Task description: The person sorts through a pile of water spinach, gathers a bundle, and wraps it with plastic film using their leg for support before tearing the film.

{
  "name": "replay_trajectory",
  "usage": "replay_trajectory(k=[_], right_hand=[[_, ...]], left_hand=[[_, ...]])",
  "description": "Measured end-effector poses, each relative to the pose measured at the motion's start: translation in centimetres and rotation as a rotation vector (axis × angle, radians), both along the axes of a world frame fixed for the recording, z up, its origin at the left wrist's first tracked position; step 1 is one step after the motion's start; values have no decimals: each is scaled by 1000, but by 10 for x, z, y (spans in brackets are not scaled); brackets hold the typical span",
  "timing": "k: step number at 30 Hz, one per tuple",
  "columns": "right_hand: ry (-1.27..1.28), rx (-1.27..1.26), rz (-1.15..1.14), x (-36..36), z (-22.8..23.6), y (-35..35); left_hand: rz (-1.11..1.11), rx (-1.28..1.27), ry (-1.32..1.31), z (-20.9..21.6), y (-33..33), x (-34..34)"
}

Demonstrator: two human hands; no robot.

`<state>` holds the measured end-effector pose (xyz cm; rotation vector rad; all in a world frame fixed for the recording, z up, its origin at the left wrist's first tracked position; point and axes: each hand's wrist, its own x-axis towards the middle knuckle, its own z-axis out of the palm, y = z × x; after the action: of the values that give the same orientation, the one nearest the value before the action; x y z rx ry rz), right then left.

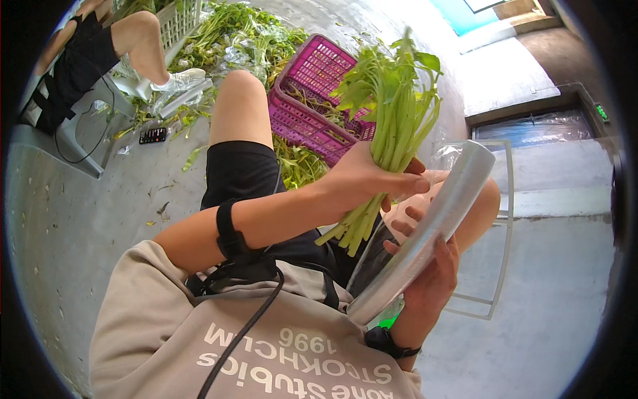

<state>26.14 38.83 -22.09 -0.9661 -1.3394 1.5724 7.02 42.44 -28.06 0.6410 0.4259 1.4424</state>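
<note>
My left hand (375,174) is wrapped round a bunch of leafy green stalks (399,126), which looks like celery. Its leaves point up and away from me, and the cut stem ends hang below my palm. My right hand (432,269) grips a long roll of clear plastic film (432,226) from beneath, its fingers partly hidden behind the roll. The roll slants from my lap up to the right, close beside the stalks. Some loose film shows near its upper end.
A magenta plastic crate (312,123) with greens inside stands beyond my knees. Heaped greens (249,33) lie behind it. At the far left another person (86,73) sits on a grey plastic stool (100,126), near a phone (153,135) on the floor. A pale metal frame (508,233) is at my right.
</note>
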Motion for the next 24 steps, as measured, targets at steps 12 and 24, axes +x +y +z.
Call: replay_trajectory(k=[12,24], right_hand=[[-2,26,1,7,-7,-3],[-166,311,-289,8,8,3]], left_hand=[[251,-61,62,-8,14,-8],[374,-15,290,16,29,22]])
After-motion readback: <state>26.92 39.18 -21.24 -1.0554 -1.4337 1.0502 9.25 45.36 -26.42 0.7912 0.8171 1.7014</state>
